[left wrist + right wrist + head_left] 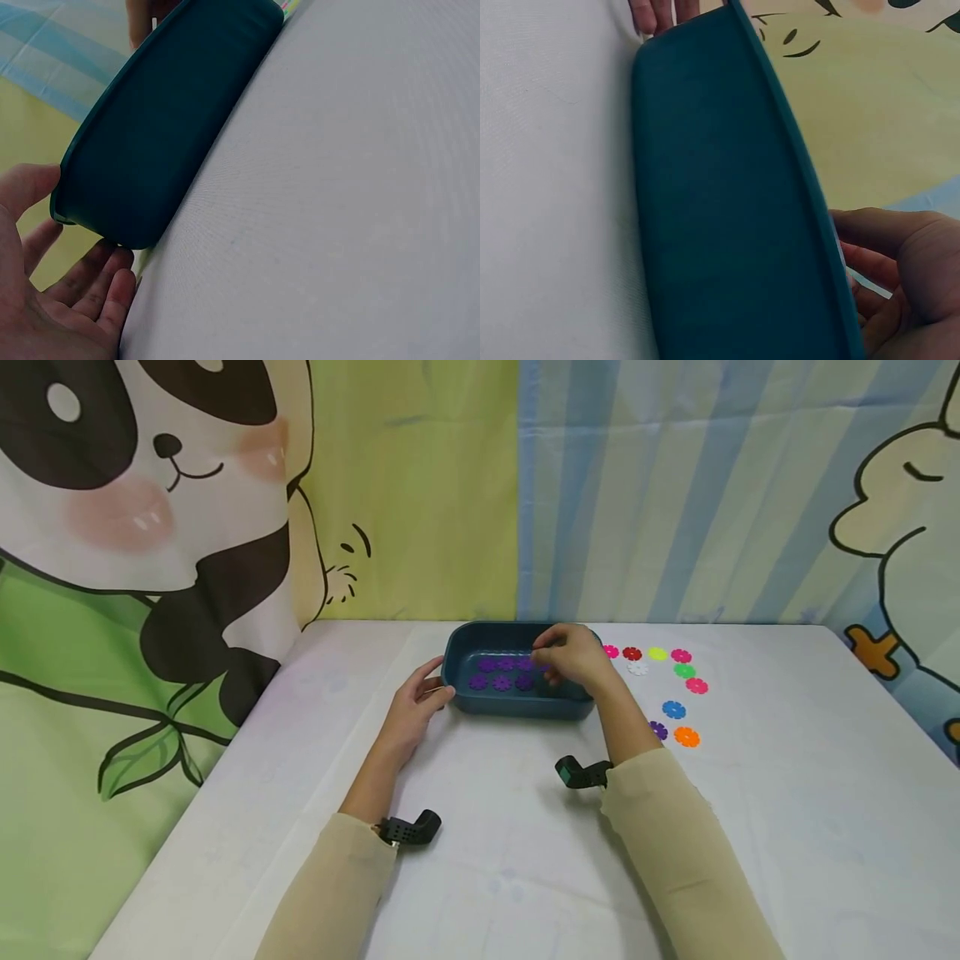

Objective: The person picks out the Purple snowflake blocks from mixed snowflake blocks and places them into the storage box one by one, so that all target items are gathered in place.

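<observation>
A dark teal plastic tray [517, 706] stands at the far side of the white table, with several purple flower-shaped discs [502, 682] laid in rows on its floor. My left hand [411, 706] holds the tray's left end; in the left wrist view the thumb is on the rim and the fingers curl near the bottom edge. My right hand [573, 656] reaches over the tray's right part, thumb and fingers bent together above its floor. The tray wall hides those fingertips from both wrist views, and I cannot tell whether they pinch a disc.
Right of the tray, loose flower-shaped discs lie on the table [787, 827], among them a blue disc [673, 710], an orange disc [686, 737] and a green disc [684, 671]. A printed curtain [420, 493] hangs behind the table's far edge.
</observation>
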